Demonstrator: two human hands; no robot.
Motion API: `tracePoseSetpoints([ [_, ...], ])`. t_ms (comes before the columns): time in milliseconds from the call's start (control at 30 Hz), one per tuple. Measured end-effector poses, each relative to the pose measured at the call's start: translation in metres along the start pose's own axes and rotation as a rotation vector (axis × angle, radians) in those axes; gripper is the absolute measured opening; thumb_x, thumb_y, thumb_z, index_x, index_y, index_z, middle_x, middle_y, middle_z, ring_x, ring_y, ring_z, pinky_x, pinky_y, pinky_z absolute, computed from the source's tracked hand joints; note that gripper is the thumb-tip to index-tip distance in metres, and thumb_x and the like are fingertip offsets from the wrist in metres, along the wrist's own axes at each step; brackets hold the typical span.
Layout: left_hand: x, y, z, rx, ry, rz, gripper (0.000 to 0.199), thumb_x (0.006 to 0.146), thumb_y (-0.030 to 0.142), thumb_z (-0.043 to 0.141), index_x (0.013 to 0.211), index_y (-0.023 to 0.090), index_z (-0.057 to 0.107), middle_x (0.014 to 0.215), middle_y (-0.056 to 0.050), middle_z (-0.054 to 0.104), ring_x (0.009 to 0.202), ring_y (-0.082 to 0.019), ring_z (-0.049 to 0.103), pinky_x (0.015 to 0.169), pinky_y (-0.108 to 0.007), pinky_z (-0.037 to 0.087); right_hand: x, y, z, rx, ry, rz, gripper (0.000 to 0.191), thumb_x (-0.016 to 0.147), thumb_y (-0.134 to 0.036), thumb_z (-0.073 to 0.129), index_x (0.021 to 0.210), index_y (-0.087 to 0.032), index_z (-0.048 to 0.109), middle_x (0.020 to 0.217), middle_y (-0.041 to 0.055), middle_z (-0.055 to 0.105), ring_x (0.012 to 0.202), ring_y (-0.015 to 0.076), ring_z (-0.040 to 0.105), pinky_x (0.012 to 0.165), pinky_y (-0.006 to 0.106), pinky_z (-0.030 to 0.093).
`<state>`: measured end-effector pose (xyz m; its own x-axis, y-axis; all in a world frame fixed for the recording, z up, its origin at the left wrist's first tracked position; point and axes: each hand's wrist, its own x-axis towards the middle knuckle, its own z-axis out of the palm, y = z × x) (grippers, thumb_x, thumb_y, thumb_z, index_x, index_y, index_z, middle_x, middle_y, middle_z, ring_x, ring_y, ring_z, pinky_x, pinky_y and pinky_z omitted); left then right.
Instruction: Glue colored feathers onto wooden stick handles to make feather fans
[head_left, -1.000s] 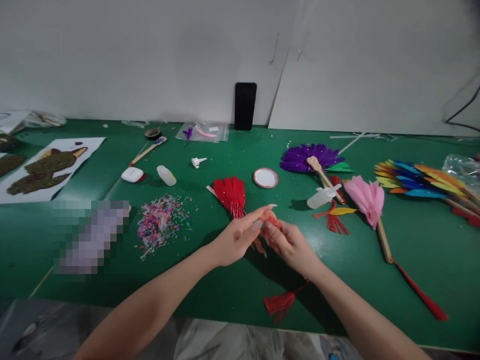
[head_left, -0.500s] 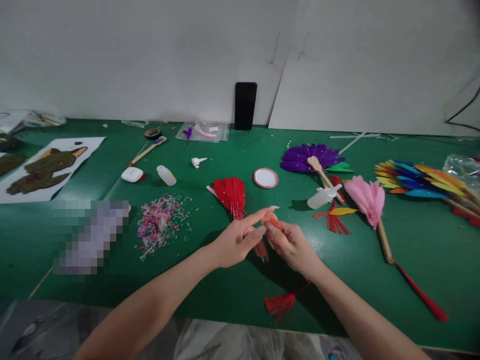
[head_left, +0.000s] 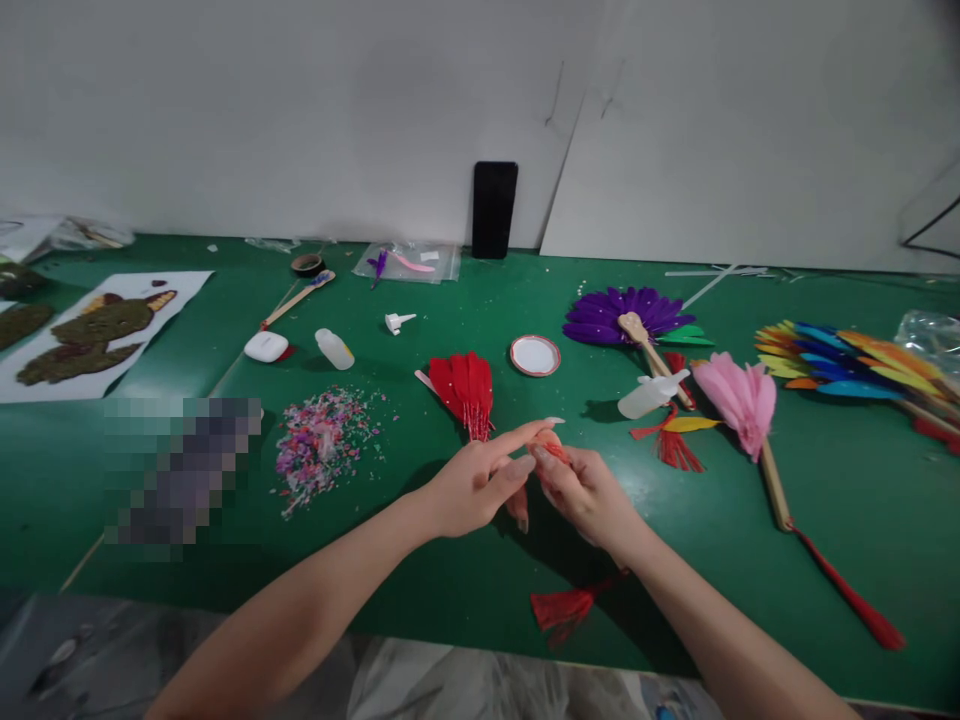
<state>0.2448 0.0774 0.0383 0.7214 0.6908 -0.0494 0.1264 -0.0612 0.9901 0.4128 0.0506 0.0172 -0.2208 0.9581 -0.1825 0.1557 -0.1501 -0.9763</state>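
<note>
My left hand (head_left: pixel 480 485) reaches in from the left, its index finger stretched out and its thumb apart beneath it. The fingertips meet my right hand (head_left: pixel 583 490), which is closed in a pinch on a small red thing (head_left: pixel 553 448). Most of that thing is hidden by fingers, so its kind does not show. Below my right wrist a red tassel (head_left: pixel 564 608) lies on the table, its cord passing under the wrist. Just beyond my left hand is a bunch of red feathers (head_left: pixel 463 390) with pale dots and red strands at its base.
Colourful flakes (head_left: pixel 324 447) lie left of my hands. A white lid (head_left: pixel 535 355) and a glue bottle (head_left: pixel 649 395) are beyond them. Rightward lie a purple feather fan (head_left: pixel 600 315), a pink feather fan (head_left: pixel 735 395) and multicoloured feathers (head_left: pixel 832 360). A phone (head_left: pixel 494 210) leans against the wall.
The view has shifted slightly. Both hands stay together around the small red thing, with only slight finger movement.
</note>
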Motion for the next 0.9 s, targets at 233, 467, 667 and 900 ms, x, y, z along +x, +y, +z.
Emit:
tracePoseSetpoints([
  [233,0.0046,-0.0002,0.0059,-0.248,0.059,-0.052,0.061,0.092,0.050,0.026,0.140,0.013,0.031,0.061,-0.005,0.066,0.060,-0.018,0.064,0.062,-0.031,0.051,-0.0028,-0.0031,-0.0006,0.224,-0.099,0.127,0.037,0.090,-0.038,0.031,0.062,-0.019,0.045,0.041,-0.0067,0.040,0.029,0.0061,0.025,0.030,0.019,0.017],
  [467,0.0056,-0.0004,0.0051,-0.378,0.021,-0.080,0.057,0.087,0.033,0.050,0.138,0.017,0.033,0.057,0.000,0.063,0.052,-0.014,0.062,0.054,-0.025,0.050,-0.0043,-0.0041,0.0010,0.285,-0.147,0.104,0.039,0.091,-0.038,0.030,0.065,-0.017,0.052,0.037,-0.0073,0.038,0.026,0.0063,0.030,0.027,0.016,0.024],
  [667,0.0085,0.0008,0.0039,-0.448,0.023,-0.126,0.050,0.089,0.033,0.045,0.135,0.015,0.038,0.049,0.002,0.059,0.041,-0.012,0.056,0.044,-0.021,0.045,-0.0066,-0.0027,0.0031,0.382,-0.199,0.067,0.041,0.093,-0.041,0.026,0.069,-0.019,0.051,0.042,-0.0046,0.046,0.031,0.0088,0.042,0.032,0.019,0.036],
  [900,0.0093,0.0029,0.0088,-0.412,0.075,-0.144,0.049,0.090,0.036,0.042,0.133,0.012,0.043,0.042,0.005,0.050,0.032,-0.008,0.044,0.034,-0.016,0.036,-0.0081,-0.0004,0.0040,0.398,-0.189,0.010,0.042,0.094,-0.046,0.026,0.073,-0.019,0.050,0.046,-0.0021,0.052,0.035,0.0112,0.049,0.036,0.022,0.041],
])
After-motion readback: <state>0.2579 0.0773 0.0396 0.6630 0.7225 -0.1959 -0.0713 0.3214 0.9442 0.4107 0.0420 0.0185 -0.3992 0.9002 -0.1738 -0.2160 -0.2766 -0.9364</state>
